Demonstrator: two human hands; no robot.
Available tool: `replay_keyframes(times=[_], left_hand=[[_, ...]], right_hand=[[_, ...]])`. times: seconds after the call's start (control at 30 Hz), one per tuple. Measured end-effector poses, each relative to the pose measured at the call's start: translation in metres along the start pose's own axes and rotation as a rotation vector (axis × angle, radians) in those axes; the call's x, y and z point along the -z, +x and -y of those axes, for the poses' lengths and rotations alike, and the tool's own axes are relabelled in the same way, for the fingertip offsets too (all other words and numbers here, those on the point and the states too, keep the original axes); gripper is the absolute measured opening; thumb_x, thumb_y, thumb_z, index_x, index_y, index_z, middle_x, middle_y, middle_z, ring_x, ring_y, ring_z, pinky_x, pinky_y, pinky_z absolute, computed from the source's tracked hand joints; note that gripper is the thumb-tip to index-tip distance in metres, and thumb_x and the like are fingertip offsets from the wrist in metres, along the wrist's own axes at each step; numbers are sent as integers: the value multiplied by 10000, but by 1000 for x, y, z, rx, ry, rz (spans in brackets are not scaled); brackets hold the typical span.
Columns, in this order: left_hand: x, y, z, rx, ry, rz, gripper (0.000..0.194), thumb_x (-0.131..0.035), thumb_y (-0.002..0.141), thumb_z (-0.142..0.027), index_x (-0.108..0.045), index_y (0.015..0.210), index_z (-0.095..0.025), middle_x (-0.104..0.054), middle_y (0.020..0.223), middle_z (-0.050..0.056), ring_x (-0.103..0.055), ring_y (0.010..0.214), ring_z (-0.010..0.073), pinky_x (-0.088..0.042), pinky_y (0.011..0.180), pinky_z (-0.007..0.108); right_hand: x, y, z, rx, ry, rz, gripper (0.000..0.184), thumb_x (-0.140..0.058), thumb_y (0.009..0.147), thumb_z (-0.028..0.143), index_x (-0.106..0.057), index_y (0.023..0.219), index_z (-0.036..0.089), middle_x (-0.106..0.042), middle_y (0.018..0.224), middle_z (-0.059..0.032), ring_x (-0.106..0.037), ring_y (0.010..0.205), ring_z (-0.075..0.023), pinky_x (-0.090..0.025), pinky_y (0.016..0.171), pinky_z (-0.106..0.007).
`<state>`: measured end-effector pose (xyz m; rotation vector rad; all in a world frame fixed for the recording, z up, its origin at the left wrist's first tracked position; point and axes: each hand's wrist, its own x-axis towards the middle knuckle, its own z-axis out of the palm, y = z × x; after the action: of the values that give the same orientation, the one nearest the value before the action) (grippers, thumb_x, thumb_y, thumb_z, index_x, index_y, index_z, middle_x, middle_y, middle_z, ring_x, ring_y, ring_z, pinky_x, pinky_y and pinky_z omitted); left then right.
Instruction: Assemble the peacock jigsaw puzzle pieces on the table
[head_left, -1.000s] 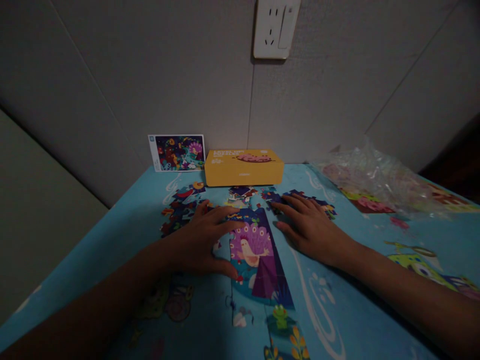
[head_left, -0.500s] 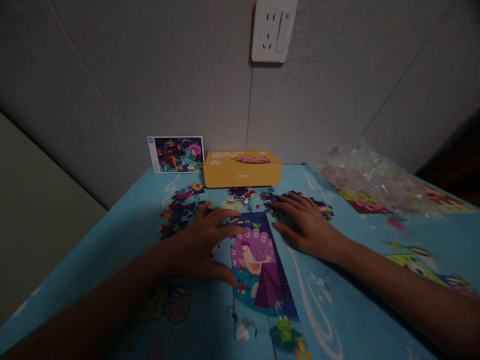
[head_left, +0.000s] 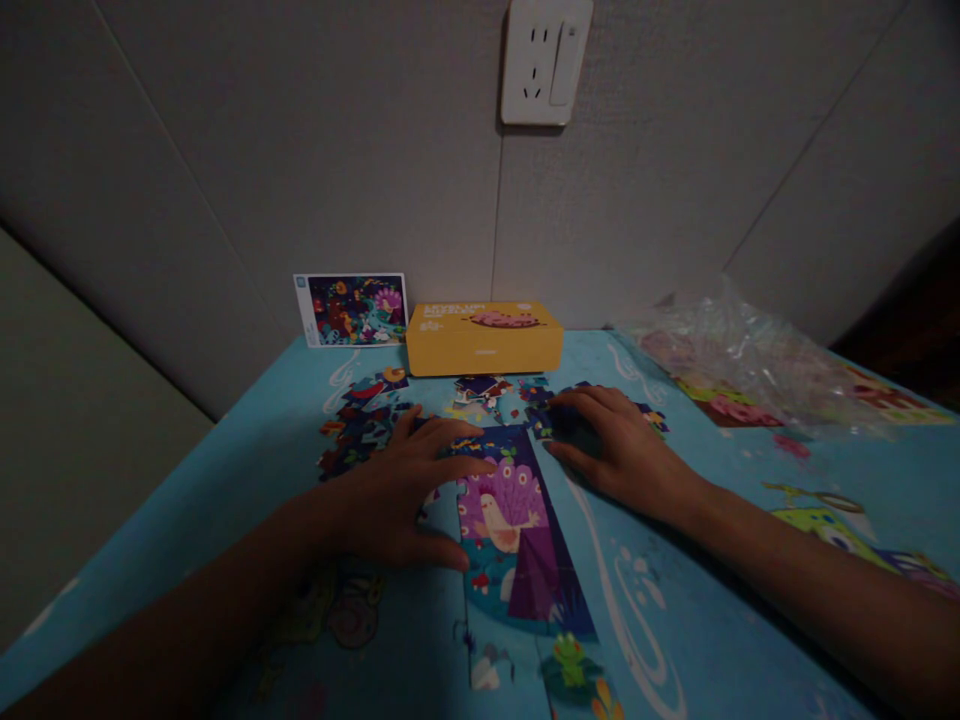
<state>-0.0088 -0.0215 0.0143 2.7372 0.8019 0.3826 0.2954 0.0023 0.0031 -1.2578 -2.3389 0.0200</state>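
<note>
From afar, I saw both hands (head_left: 396, 492) spread (neither visibly pinching anything), one puzzle section (head_left: 525, 520) joined, loose pieces (head_left: 354, 432) unplaced.

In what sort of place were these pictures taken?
Probably a room in a home: a cartoon-printed blue cover, puzzle pieces spread on it, and a wall socket above suggest this.

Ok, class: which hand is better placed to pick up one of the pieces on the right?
Probably the right hand: its fingertips are by those pieces, thumb and forefinger apart. The left hand reaches over the left edge of the puzzle, farther away.
</note>
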Motion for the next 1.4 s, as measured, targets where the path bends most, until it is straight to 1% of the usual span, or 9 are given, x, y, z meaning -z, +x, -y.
replay_keyframes(times=[0.2,0.37,0.43,0.6,0.77,0.87,1.0,1.13,1.4], left_hand=[[1,-1,-1,-6,-17,2,778,-762,756,-606,-513,1410,-265,-434,1505,163,-397,1394,395,-160,1188,635],[2,-1,0,14,-4,46,745,-692,805,-645,-502,1418,-267,-406,1525,172,-369,1414,410,-74,1179,681],[1,-1,0,13,0,46,713,-658,833,-646,-504,1416,-265,-392,1532,178,-355,1421,415,-70,1175,690],[-2,-2,2,27,11,38,631,-663,865,-568,-511,1402,-275,-380,1541,165,-352,1422,415,-96,1174,691],[-3,-1,2,30,17,32,567,-646,900,-502,-506,1397,-270,-388,1539,158,-351,1428,397,-50,1176,689],[-2,0,1,23,18,29,527,-639,914,-453,-509,1396,-285,-410,1524,150,-366,1421,386,-61,1179,680],[-2,0,1,17,18,11,537,-682,889,-383,-516,1391,-290,-423,1513,154,-377,1414,387,-107,1177,677],[-3,-1,1,10,12,-12,536,-704,873,-380,-532,1373,-292,-451,1496,144,-396,1406,371,-180,1183,640],[-3,0,0,-12,5,-26,515,-705,873,-331,-551,1365,-327,-442,1509,118,-405,1401,361,-218,1178,630]], right_hand=[[1,0,3,8,-27,-16,338,-665,861,276,-622,1168,141,-664,1070,-134,-581,1014,-321,-478,909,-506],[1,-2,5,-20,-78,-50,347,-692,838,289,-626,1147,145,-673,1051,-128,-590,1009,-330,-458,917,-520],[2,-2,5,-35,-89,-74,330,-682,844,294,-628,1134,147,-676,1041,-128,-593,994,-330,-457,907,-523],[6,-3,8,-15,-11,-121,279,-656,864,298,-617,1103,160,-667,1043,-128,-587,983,-320,-478,863,-499],[9,-4,16,173,169,-29,311,-638,901,288,-560,1178,172,-643,1110,-124,-570,1040,-283,-468,925,-479],[10,-4,20,234,221,62,361,-646,897,276,-540,1229,184,-630,1142,-126,-559,1074,-286,-465,944,-490],[11,-5,22,245,254,122,401,-648,883,252,-536,1263,188,-624,1157,-134,-553,1109,-294,-467,963,-506],[11,-5,22,241,269,116,410,-640,880,263,-550,1275,199,-631,1165,-131,-558,1117,-298,-485,946,-505],[13,-5,24,282,264,113,390,-639,889,248,-548,1260,166,-627,1169,-136,-540,1124,-286,-472,975,-504]])
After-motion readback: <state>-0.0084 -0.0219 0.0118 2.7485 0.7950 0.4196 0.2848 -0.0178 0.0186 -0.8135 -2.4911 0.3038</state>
